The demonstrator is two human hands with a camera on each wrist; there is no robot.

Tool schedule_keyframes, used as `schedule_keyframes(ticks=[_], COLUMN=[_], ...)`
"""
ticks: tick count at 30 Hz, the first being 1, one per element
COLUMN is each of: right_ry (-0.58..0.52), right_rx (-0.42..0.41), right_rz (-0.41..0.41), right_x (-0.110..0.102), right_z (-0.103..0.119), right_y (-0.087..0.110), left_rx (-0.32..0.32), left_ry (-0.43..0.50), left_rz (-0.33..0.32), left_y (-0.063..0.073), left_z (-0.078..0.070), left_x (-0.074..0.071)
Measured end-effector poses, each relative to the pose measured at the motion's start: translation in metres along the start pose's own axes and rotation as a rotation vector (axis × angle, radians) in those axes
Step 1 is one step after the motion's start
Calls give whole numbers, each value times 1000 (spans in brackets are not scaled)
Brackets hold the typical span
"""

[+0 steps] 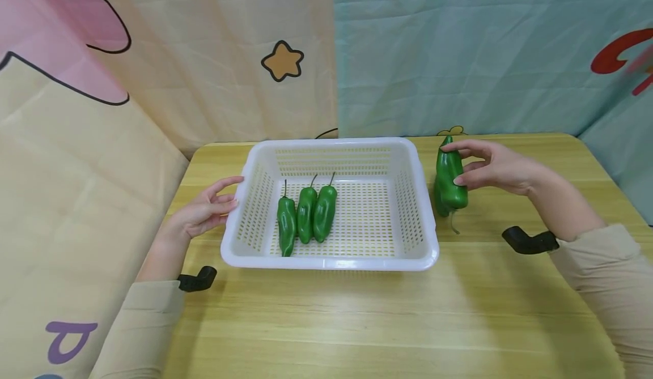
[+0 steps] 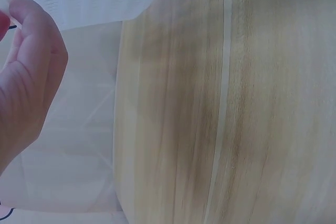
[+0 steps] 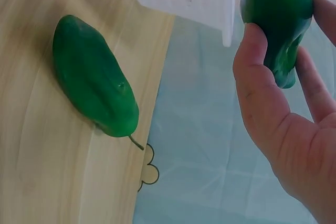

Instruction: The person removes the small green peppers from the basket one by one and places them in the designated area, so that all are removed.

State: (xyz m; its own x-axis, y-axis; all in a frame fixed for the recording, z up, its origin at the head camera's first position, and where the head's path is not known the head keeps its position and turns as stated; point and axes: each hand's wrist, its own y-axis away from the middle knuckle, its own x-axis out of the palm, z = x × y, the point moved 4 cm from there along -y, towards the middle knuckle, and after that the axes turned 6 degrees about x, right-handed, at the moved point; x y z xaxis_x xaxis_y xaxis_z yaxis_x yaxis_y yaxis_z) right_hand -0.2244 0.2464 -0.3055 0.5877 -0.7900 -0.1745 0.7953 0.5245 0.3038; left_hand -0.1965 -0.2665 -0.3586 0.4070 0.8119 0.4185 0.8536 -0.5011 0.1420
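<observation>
My right hand (image 1: 492, 166) pinches a glossy green pepper (image 1: 451, 178) between thumb and fingers, beside the basket's right end. Behind and below it, partly hidden in the head view, a second green pepper (image 3: 94, 77) lies on the table, its stem toward the curtain. The fingertips of my left hand (image 1: 201, 212) rest at the left rim of a white plastic basket (image 1: 329, 263), fingers loosely spread. Inside the basket, three green peppers lie side by side, stems pointing away: the left pepper (image 1: 287, 226), the middle pepper (image 1: 306, 214) and the right pepper (image 1: 325, 214).
A wooden table (image 1: 326, 322) carries the basket, with bare wood in front of it. Printed curtains (image 1: 433, 56) hang along the table's back and sides. A black strap piece juts from each wrist, the left strap (image 1: 199, 280) and the right strap (image 1: 528, 240).
</observation>
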Motion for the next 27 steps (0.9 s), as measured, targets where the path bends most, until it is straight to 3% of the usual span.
schedule_keyframes(ticks=[22, 27], right_ry=[-103, -82], right_rx=[103, 143], right_rz=[-101, -139], right_x=[-37, -44], right_z=[-51, -64], right_y=[1, 1], left_rx=[8, 1], left_ry=[22, 25], left_rz=[31, 27], left_y=[1, 1], left_z=[-1, -1], left_x=[-1, -1])
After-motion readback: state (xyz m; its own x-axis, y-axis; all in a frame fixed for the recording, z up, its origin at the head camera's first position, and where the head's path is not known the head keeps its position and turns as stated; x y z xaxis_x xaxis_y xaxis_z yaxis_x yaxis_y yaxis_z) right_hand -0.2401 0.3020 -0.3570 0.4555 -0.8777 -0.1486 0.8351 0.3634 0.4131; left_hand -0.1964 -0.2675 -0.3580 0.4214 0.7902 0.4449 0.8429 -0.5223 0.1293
